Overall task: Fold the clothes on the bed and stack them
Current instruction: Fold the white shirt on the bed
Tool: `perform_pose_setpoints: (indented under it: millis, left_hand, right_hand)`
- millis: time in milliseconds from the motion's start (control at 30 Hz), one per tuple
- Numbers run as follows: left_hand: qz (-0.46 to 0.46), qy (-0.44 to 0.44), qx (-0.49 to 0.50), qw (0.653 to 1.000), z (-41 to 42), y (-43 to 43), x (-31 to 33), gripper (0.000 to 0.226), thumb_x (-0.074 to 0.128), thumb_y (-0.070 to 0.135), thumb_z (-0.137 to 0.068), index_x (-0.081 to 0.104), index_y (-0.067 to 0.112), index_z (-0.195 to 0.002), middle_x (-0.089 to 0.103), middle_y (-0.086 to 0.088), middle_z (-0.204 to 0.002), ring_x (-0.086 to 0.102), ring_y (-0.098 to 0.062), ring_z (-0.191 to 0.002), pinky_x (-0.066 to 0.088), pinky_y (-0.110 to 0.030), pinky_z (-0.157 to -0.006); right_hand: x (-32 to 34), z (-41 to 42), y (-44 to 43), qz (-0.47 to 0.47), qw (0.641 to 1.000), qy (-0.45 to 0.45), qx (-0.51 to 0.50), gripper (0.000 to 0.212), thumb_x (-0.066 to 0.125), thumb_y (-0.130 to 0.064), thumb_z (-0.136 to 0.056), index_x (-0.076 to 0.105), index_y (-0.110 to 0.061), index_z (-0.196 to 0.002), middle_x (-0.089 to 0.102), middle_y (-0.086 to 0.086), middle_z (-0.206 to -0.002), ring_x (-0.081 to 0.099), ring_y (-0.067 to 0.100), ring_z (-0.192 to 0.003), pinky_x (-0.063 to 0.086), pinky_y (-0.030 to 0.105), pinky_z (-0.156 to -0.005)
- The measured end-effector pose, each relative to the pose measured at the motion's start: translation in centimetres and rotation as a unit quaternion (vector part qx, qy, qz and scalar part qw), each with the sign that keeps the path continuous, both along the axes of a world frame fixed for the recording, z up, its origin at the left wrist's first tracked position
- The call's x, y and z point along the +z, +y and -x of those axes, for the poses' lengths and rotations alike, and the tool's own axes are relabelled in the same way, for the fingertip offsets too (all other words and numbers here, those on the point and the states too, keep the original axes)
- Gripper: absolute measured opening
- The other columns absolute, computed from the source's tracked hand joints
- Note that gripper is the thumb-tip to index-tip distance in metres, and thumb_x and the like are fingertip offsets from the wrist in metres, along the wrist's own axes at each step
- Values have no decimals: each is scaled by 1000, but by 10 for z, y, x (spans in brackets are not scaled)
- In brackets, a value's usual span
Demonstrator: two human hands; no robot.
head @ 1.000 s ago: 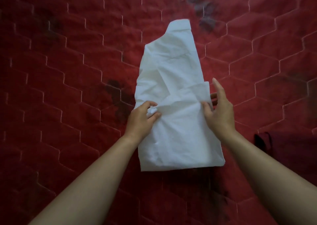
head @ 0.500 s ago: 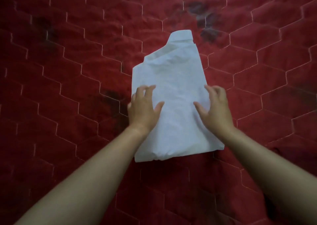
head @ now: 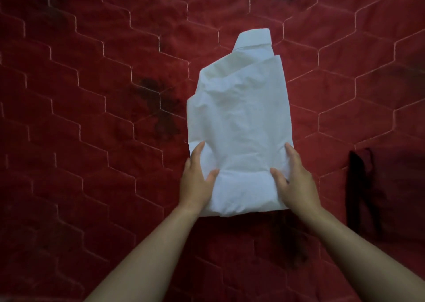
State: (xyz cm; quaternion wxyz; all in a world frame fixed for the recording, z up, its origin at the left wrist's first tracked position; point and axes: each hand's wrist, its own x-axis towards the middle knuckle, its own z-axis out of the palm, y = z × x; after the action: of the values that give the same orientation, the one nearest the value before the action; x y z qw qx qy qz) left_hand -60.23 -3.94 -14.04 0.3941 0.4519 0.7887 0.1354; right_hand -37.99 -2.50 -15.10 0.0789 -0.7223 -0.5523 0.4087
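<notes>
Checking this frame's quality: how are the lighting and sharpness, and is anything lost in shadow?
Head view: dim overall; the white shirt is brightest, its creases slightly washed out; the red quilt darkens toward the corners; the dark garment at right nearly vanishes in shadow; the left hand and right hand look soft, without strong motion blur.

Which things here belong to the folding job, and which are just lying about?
In the job: white crumpled collared shirt, half folded; left hand and right hand, pressing its near sides; red hexagon-quilted bedspread beneath.
Lying about: dark cloth with a black strap, untouched at right; possibly another garment, cannot tell.
</notes>
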Motion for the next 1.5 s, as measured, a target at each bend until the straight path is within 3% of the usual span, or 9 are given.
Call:
perform_pose_setpoints:
  millis: [333,500,600,667,767,967,1067,1233,1500]
  left_hand:
    - [-88,105,-53,989,15,94,8,77,68,30,-80,26,19,-145,33,-12,-142,34,-28,-128,31,-35,-101]
    - [-75,109,-186,974,21,129,-2,54,64,27,-83,42,21,-132,49,-8,-121,52,-28,-108,45,-36,-82]
    - [-79,97,-150,981,26,112,-5,49,63,23,-84,44,24,-129,55,-8,-117,54,-29,-104,41,-30,-80]
    - [-91,80,-123,985,28,101,-5,46,62,19,-84,45,25,-127,58,-5,-119,55,-26,-106,36,-23,-77]
    - [-115,83,-101,985,28,98,1,32,59,19,-86,52,19,-117,61,-2,-112,57,-22,-99,33,-22,-72]
    - [-222,96,-84,967,25,158,35,20,58,17,-87,56,14,-107,56,4,-99,47,-9,-83,27,-17,-64]
    - [-229,166,-104,953,25,199,44,36,58,21,-86,52,15,-121,55,-6,-117,50,-23,-105,34,-27,-78]
    - [-135,250,-191,940,-10,169,26,57,46,39,-92,27,26,-144,29,-3,-148,23,-24,-136,24,-47,-107]
    - [-117,262,-245,926,-19,90,-43,55,36,46,-89,32,32,-143,21,-1,-154,16,-19,-143,6,-51,-111]
  right_hand:
    - [6,10,103,-105,993,41,20,83,68,-34,-82,19,-22,-147,29,5,-145,28,16,-132,23,19,-100]
    - [1,33,137,-135,990,26,35,82,68,-21,-80,20,-25,-147,41,5,-136,42,22,-122,33,24,-93]
    - [-2,29,123,-129,990,25,50,80,64,-16,-82,19,-30,-147,47,3,-136,48,22,-118,38,28,-89]
    - [-5,23,113,-109,993,38,34,76,61,-15,-84,21,-34,-145,63,-2,-110,59,17,-97,40,26,-76]
    - [-2,18,107,-115,992,51,10,69,61,-14,-84,31,-40,-141,49,-11,-60,48,6,-51,34,26,-59]
    - [35,22,159,-213,968,120,-57,60,62,-13,-83,41,-31,-136,59,-11,-114,57,10,-97,43,19,-87]
    - [42,27,196,-214,974,65,-21,57,61,-18,-86,40,-23,-139,49,1,-136,48,18,-121,33,19,-98]
    - [30,45,185,-180,972,-125,87,52,50,-32,-92,37,-14,-138,20,15,-149,21,33,-136,29,46,-103]
    - [-41,48,110,-202,938,-116,258,54,46,-32,-93,32,-22,-144,17,5,-156,9,26,-144,5,38,-114]
